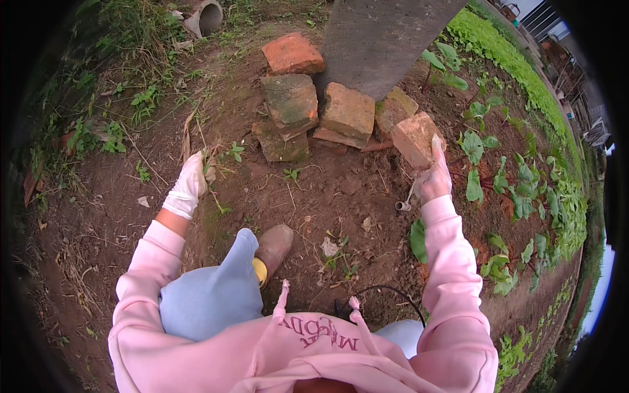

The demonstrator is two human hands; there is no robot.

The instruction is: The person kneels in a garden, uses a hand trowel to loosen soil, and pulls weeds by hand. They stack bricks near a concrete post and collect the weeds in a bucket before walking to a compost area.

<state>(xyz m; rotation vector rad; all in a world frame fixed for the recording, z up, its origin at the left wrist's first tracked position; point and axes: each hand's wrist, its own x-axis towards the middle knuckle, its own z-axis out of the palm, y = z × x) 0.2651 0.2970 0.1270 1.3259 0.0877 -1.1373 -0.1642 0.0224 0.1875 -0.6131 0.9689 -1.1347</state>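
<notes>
My left hand (189,182), in a thin white glove, is closed around a few thin weed stems (221,161) with green leaves, over the bare soil at left. My right hand (434,179), in a thin glove, grips a worn orange brick (415,138) by its right and lower side. That brick is tilted at the right end of a cluster of old bricks. A mossy brick (291,100) and a tan brick (348,110) lie stacked around the foot of a grey concrete pillar (378,46). Below my right hand is a small whitish tube-like piece (403,206).
A redder brick (293,53) tops the far left of the cluster. A broken pipe (204,19) lies at the top. Leafy plants (523,172) grow close on the right, weeds (105,132) on the left. My brown boot (275,248) stands on the soil. A black cable (393,290) curves near my lap.
</notes>
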